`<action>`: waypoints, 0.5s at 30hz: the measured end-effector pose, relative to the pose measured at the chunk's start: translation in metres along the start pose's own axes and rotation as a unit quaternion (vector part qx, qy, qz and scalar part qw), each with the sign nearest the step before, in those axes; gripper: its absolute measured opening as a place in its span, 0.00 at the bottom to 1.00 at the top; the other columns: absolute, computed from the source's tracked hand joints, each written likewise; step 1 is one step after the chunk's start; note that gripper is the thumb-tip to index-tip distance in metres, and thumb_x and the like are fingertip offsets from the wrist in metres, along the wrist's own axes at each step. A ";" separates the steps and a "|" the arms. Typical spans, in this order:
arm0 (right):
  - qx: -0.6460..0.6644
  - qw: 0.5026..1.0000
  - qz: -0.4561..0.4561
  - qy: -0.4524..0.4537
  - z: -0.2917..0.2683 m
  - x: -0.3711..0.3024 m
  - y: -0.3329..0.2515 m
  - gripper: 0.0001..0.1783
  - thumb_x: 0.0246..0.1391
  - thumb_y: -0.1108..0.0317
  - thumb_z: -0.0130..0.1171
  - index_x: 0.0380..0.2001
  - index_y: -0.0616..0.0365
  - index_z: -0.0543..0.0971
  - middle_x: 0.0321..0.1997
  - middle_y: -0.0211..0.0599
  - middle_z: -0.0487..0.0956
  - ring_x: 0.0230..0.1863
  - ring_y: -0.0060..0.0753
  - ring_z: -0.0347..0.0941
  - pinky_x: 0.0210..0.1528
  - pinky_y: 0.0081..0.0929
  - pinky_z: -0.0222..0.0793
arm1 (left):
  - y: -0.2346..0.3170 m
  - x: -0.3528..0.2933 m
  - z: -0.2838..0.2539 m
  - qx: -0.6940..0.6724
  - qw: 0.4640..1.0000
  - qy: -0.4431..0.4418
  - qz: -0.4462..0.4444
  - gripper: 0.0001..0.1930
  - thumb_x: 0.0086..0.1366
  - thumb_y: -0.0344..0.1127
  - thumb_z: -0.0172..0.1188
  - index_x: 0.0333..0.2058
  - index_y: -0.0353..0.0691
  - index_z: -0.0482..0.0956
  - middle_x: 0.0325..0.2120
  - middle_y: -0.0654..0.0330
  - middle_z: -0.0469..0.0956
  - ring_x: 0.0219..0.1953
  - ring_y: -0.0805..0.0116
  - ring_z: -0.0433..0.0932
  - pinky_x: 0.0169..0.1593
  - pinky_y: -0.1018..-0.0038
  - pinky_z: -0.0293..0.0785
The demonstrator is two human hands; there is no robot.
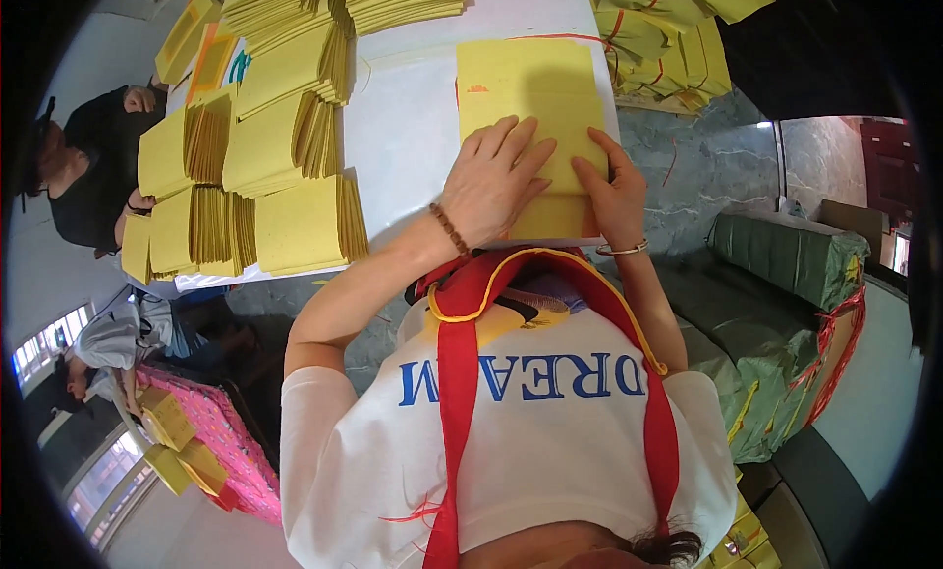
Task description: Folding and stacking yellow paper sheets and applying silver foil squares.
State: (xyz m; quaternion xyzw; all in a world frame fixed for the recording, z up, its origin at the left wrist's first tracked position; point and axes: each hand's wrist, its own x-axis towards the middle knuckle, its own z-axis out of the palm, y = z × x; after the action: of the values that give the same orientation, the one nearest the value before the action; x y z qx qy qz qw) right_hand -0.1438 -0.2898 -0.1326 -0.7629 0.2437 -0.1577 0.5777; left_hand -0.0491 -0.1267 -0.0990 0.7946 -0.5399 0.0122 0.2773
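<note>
A stack of yellow paper sheets (530, 78), with a small orange print near its left edge, lies on the white table in front of me. A fold line or sheet edge crosses it beneath my fingers. My left hand (496, 176) rests flat on the paper, its fingers stretched out and slightly spread, palm down. At the paper's right edge is my right hand (617, 191), with thumb and index finger apart; the thumb touches the top of the sheet. The other right fingers are partly hidden. A strip of orange shows at the paper's near corner beside the right hand.
Folded yellow paper bundles (285, 156) stand in rows on the left of the white table (403, 117). More bundles tied with red (678, 58) sit beyond its right side. Green wrapped packages (786, 264) stand at right. One person (98, 166) sits at left, another (128, 333) farther behind.
</note>
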 end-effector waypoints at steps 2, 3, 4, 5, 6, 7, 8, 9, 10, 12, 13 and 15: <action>0.018 0.999 -0.020 0.025 0.000 0.000 -0.001 0.21 0.46 0.71 0.60 0.46 0.63 0.73 0.39 0.43 0.79 0.39 0.26 0.74 0.41 0.22 0.69 | -0.003 -0.001 0.010 0.036 0.999 -0.004 -0.009 0.22 0.55 0.36 0.58 0.50 0.42 0.69 0.53 0.52 0.63 0.56 0.54 0.60 0.54 0.64 0.58; 0.018 0.999 -0.018 0.026 -0.001 -0.001 -0.003 0.21 0.46 0.71 0.60 0.46 0.63 0.73 0.39 0.43 0.79 0.39 0.26 0.74 0.41 0.22 0.69 | -0.004 -0.003 0.013 0.035 0.999 -0.006 -0.008 0.22 0.55 0.36 0.58 0.50 0.42 0.69 0.53 0.52 0.63 0.56 0.54 0.60 0.54 0.64 0.58; 0.013 1.000 0.007 0.009 -0.002 -0.002 -0.009 0.23 0.45 0.70 0.61 0.47 0.61 0.73 0.43 0.45 0.77 0.42 0.27 0.74 0.44 0.24 0.68 | -0.005 -0.005 0.015 0.044 0.999 -0.007 -0.012 0.23 0.55 0.37 0.58 0.51 0.42 0.68 0.54 0.52 0.63 0.56 0.55 0.60 0.55 0.64 0.57; 0.007 0.999 0.033 -0.008 -0.003 -0.004 -0.011 0.24 0.44 0.69 0.62 0.48 0.60 0.73 0.46 0.46 0.76 0.45 0.28 0.73 0.46 0.26 0.67 | -0.005 -0.007 0.017 0.053 0.998 -0.008 -0.016 0.23 0.56 0.38 0.57 0.52 0.43 0.68 0.54 0.52 0.62 0.57 0.56 0.59 0.55 0.64 0.56; 0.008 0.999 0.036 -0.007 -0.003 -0.006 -0.010 0.24 0.44 0.69 0.62 0.48 0.60 0.73 0.46 0.46 0.76 0.45 0.28 0.73 0.46 0.26 0.67 | -0.006 -0.007 0.018 0.052 0.998 -0.011 -0.015 0.23 0.56 0.38 0.57 0.52 0.43 0.68 0.54 0.52 0.62 0.57 0.56 0.59 0.55 0.64 0.56; -0.139 0.987 -0.078 0.033 -0.003 -0.013 -0.008 0.25 0.45 0.66 0.62 0.49 0.57 0.73 0.51 0.44 0.72 0.50 0.32 0.69 0.52 0.32 0.62 | -0.007 -0.008 0.020 0.057 0.998 -0.016 -0.020 0.24 0.56 0.38 0.57 0.52 0.43 0.67 0.55 0.52 0.62 0.57 0.56 0.59 0.55 0.64 0.55; -0.282 0.938 -0.190 0.071 -0.004 -0.019 -0.006 0.26 0.45 0.63 0.61 0.50 0.55 0.73 0.56 0.42 0.68 0.56 0.35 0.65 0.57 0.38 0.57 | -0.007 -0.008 0.021 0.063 0.997 -0.022 -0.025 0.24 0.56 0.39 0.57 0.52 0.43 0.67 0.55 0.52 0.61 0.57 0.56 0.58 0.56 0.63 0.55; -0.282 0.938 -0.188 0.074 -0.005 -0.027 -0.004 0.26 0.45 0.63 0.61 0.50 0.55 0.73 0.56 0.42 0.68 0.56 0.35 0.65 0.57 0.38 0.57 | -0.007 -0.009 0.022 0.062 0.998 -0.023 -0.022 0.24 0.56 0.39 0.57 0.52 0.43 0.67 0.55 0.52 0.61 0.57 0.56 0.58 0.56 0.63 0.55; -0.349 0.907 -0.235 0.008 -0.009 -0.036 -0.001 0.27 0.46 0.59 0.59 0.51 0.52 0.71 0.60 0.39 0.63 0.60 0.38 0.59 0.60 0.45 0.48 | -0.007 -0.009 0.023 0.065 0.997 -0.023 -0.024 0.24 0.56 0.40 0.57 0.52 0.43 0.67 0.55 0.52 0.61 0.58 0.55 0.57 0.56 0.63 0.55; -0.413 0.866 -0.276 -0.055 -0.012 -0.042 0.008 0.28 0.48 0.54 0.56 0.53 0.49 0.70 0.64 0.35 0.59 0.64 0.42 0.52 0.63 0.52 0.39 | -0.007 -0.009 0.023 0.066 0.997 -0.025 -0.022 0.25 0.56 0.40 0.57 0.52 0.43 0.67 0.55 0.52 0.61 0.58 0.55 0.57 0.56 0.62 0.54; -0.412 0.870 -0.263 -0.067 -0.013 -0.042 0.014 0.28 0.50 0.53 0.53 0.55 0.48 0.68 0.64 0.32 0.58 0.66 0.43 0.50 0.63 0.55 0.34 | -0.007 -0.009 0.022 0.068 0.997 -0.029 -0.014 0.25 0.56 0.41 0.57 0.52 0.42 0.67 0.55 0.52 0.60 0.58 0.55 0.56 0.56 0.62 0.54; -0.411 0.873 -0.250 -0.078 -0.014 -0.043 0.016 0.28 0.52 0.51 0.49 0.56 0.48 0.67 0.65 0.30 0.57 0.67 0.44 0.47 0.63 0.58 0.30 | -0.007 -0.007 0.020 0.071 0.997 -0.031 -0.005 0.25 0.56 0.42 0.57 0.52 0.42 0.67 0.56 0.51 0.60 0.59 0.54 0.56 0.56 0.62 0.54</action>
State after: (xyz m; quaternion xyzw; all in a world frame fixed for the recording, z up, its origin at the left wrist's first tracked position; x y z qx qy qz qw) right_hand -0.1900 -0.2808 -0.1419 -0.9768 0.0416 -0.1225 0.1707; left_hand -0.0518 -0.1276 -0.1209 0.8147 -0.5423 0.0248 0.2038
